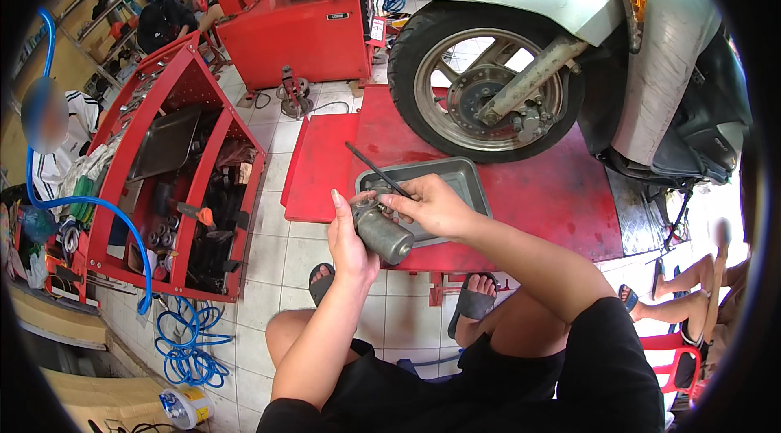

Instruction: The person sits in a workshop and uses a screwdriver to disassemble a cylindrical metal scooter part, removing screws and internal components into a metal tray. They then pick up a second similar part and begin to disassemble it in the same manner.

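My left hand [351, 243] is wrapped around a dull grey metal cylinder with a small stub on its end, which looks like a starter motor [385, 234]. Between the fingers of my right hand [433, 204] is a thin black rod [376, 166], pointing up and to the left. Its lower end goes behind my fingers, close to the motor's far end, so I cannot tell whether it is a brush. Beneath both hands, a grey metal tray [476, 189] rests on the red lift platform [537, 217].
A silver scooter's front wheel [488, 79] stands on the platform's far side. To the left is a red tool cart [183, 181] with tools and a dark tray. A blue air hose [191, 343] lies coiled on the tiles. Other people are at the left and right edges.
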Demonstrator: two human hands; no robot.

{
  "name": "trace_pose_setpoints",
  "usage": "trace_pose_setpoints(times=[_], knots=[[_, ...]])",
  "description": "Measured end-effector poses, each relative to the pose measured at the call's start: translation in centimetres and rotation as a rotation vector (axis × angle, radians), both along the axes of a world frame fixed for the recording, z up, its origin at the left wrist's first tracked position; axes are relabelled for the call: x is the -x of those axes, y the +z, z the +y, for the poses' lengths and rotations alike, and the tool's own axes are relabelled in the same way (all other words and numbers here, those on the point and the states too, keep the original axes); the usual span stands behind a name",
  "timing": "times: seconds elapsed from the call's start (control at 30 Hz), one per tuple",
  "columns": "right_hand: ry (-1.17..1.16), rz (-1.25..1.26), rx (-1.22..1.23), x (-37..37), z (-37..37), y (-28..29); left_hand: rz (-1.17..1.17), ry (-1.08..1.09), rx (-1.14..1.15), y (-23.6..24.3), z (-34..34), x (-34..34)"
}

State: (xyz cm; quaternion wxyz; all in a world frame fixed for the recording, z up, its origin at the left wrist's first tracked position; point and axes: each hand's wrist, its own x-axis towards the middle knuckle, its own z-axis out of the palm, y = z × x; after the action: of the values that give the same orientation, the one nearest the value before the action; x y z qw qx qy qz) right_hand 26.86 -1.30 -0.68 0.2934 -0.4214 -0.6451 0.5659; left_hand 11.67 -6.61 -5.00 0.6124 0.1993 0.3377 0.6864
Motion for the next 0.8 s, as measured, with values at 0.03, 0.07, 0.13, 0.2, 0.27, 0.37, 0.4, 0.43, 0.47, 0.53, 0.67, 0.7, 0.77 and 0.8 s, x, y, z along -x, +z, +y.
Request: trace_pose_setpoints(times=[0.03, 0.07, 0.13, 0.2, 0.27, 0.37, 0.4, 0.43, 0.47, 0.53, 0.67, 0.7, 0.77, 0.8], knots=[[-0.004, -0.018, -0.022, 0.0, 0.0, 0.2, -0.004, 0.005, 0.006, 0.2, 0.0, -0.1], [0.008, -0.051, -0.040, -0.1, 0.1, -0.1, -0.007, 0.010, 0.011, 0.3, 0.1, -0.2], [0.030, -0.112, -0.075, -0.2, 0.5, -0.9, 0.031, 0.033, 0.013, 0.0, 0.2, -0.4], [0.065, -0.010, -0.028, -0.1, 0.7, -1.0, 0.036, 0.016, 0.005, 0.0, 0.2, -0.2], [0.086, 0.020, -0.011, -0.2, 0.6, -0.6, 0.003, -0.040, -0.016, 0.2, -0.1, 0.1], [0.101, -0.011, -0.026, -0.3, 0.6, -0.4, -0.014, 0.000, 0.014, 0.7, -0.1, -0.3], [0.106, 0.009, -0.035, -0.3, 0.9, -1.3, -0.006, -0.007, 0.008, 0.5, 0.0, -0.3], [0.113, 0.028, -0.043, -0.2, 1.0, -1.6, 0.001, -0.012, 0.002, 0.3, 0.1, -0.2], [0.111, 0.017, -0.040, -0.2, 1.0, -1.8, 0.009, -0.016, -0.004, 0.1, 0.2, -0.2], [0.105, -0.005, -0.032, -0.1, 1.1, -1.9, -0.003, -0.012, 0.001, -0.3, 0.3, -0.1], [0.096, 0.027, 0.011, 0.0, 0.8, -1.2, 0.005, -0.020, 0.008, 0.0, 0.1, -0.3], [0.089, -0.005, 0.020, -0.1, 0.8, -0.4, -0.003, -0.021, 0.003, 0.0, 0.1, -0.1], [0.033, -0.042, -0.028, 0.0, 0.7, -0.6, -0.026, -0.030, -0.008, 0.1, 0.3, -0.1], [0.034, -0.018, -0.050, -0.1, 0.7, -1.1, -0.033, -0.016, 0.012, 0.2, 0.2, -0.3]])
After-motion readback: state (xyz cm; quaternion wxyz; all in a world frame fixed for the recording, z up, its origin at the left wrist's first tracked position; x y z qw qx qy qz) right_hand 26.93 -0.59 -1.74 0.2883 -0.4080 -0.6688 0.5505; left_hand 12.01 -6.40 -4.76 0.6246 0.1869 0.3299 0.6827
